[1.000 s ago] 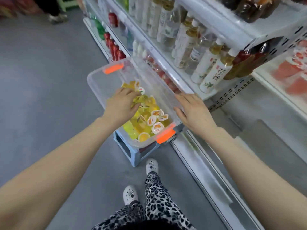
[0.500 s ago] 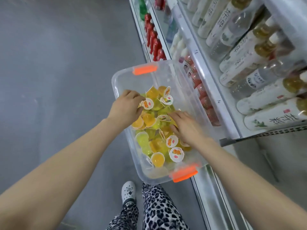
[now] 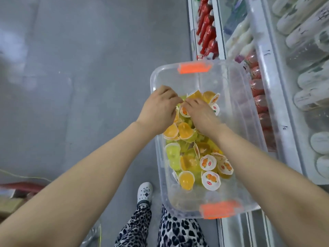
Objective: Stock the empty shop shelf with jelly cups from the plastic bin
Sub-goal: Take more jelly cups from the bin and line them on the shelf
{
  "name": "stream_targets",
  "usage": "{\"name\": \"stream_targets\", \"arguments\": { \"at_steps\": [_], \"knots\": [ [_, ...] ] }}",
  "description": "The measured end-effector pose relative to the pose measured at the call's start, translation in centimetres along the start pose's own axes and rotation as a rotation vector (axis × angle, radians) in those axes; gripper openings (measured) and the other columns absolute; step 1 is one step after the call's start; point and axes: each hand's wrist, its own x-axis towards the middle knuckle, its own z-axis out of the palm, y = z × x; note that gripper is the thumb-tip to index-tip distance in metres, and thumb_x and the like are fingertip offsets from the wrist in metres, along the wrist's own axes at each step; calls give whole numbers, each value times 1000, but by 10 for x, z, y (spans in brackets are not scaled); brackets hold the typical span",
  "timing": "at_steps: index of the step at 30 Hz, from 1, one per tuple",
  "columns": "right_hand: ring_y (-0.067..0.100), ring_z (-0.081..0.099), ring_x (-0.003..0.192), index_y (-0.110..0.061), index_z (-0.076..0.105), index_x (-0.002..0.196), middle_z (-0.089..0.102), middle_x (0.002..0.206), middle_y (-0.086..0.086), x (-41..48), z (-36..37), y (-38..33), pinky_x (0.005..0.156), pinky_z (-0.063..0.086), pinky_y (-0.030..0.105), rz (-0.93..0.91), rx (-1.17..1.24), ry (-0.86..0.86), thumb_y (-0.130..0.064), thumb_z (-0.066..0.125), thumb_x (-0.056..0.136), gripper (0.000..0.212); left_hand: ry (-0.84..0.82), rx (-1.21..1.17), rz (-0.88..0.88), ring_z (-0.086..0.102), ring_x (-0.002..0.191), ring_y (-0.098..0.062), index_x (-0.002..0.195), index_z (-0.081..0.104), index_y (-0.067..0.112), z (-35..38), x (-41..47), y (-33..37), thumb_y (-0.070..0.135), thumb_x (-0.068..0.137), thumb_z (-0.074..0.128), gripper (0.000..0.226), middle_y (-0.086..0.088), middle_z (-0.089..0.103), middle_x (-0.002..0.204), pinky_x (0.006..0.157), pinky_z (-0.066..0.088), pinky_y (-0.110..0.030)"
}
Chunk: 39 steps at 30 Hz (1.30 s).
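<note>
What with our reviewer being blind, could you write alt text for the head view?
The left hand and right hand dig into a clear plastic bin of orange and yellow-green jelly cups. Shelves of bottled drinks run along its right side.

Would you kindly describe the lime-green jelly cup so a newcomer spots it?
Find the clear plastic bin with orange handles. Against its left wall, just nearer than the left hand, lies the jelly cup. It is pale lime green; its neighbours are orange or yellow.

Wears leopard-print trousers (image 3: 170, 232), black blotches on pale grey, just below the near end of the plastic bin (image 3: 219, 77). Wears a white perforated clog (image 3: 145, 193) with a dark diamond badge, left of the bin's near corner.
</note>
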Motion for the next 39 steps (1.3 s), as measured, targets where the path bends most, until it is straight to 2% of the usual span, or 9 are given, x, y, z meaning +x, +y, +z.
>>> {"name": "stream_targets", "arguments": {
  "at_steps": [4, 7, 12, 16, 21, 26, 31, 33, 39],
  "knots": [
    [36, 57, 104, -7, 58, 123, 62, 119, 12, 3, 6, 6, 83, 53, 47, -49, -21, 93, 10, 72, 65, 62, -10, -9, -1, 58, 99, -30, 101, 75, 13, 1, 1, -1, 5, 76, 58, 31, -4, 70, 95, 87, 50, -37],
    [33, 56, 107, -8, 57, 125, 61, 120, 10, -14, -7, 6, 88, 51, 43, -2, 80, 131, -5, 75, 71, 58, -36, 17, 8, 58, 100, -30, 102, 74, 14, 2, 2, -2, 6, 77, 59, 30, -3, 71, 97, 88, 49, -38],
    [31, 52, 114, -11, 49, 133, 54, 127, 9, -73, -35, 2, 91, 49, 44, 210, 253, 154, -24, 74, 76, 63, -96, 98, 3, 57, 99, -33, 104, 74, 12, -1, 3, 0, 6, 75, 66, 30, -5, 71, 98, 85, 45, -38],
    [28, 54, 110, -11, 46, 136, 53, 127, 8, -120, -38, 0, 89, 47, 38, 321, 274, 197, -21, 71, 79, 63, -279, 164, 34, 52, 111, -35, 115, 69, 15, -1, 11, 13, 10, 82, 63, 34, -7, 65, 113, 91, 43, -42],
    [28, 53, 108, -16, 43, 136, 53, 123, 6, -150, -24, -9, 84, 48, 38, 433, 285, 164, -27, 65, 82, 60, -596, 296, 144, 44, 121, -27, 125, 60, 22, 31, 19, 46, 17, 89, 58, 36, -3, 57, 125, 99, 41, -36],
    [32, 54, 108, -16, 40, 141, 53, 125, 11, -159, -10, -15, 83, 51, 42, 502, 342, 159, -28, 65, 82, 66, -867, 411, 141, 46, 125, -29, 136, 47, 22, 57, 15, 51, 21, 85, 70, 56, -5, 55, 131, 102, 42, -38],
    [32, 55, 110, -18, 44, 139, 53, 126, 9, -159, -9, -18, 85, 48, 38, 556, 370, 202, -28, 65, 80, 64, -868, 485, 163, 45, 126, -30, 137, 48, 17, 60, 18, 52, 14, 93, 57, 45, -10, 51, 133, 101, 42, -38],
    [29, 55, 110, -20, 45, 137, 53, 126, 7, -162, -14, -22, 86, 47, 36, 576, 380, 212, -28, 66, 79, 62, -846, 484, 164, 44, 126, -30, 136, 47, 13, 59, 15, 54, 15, 93, 59, 45, -12, 50, 133, 102, 40, -37],
    [25, 53, 114, -19, 46, 136, 50, 130, 5, -189, -41, -38, 91, 44, 34, 606, 407, 272, -29, 68, 79, 62, -663, 137, -28, 49, 122, -35, 134, 43, 7, 19, 10, 68, 25, 89, 67, 55, -18, 54, 130, 95, 41, -39]
  ]
}}
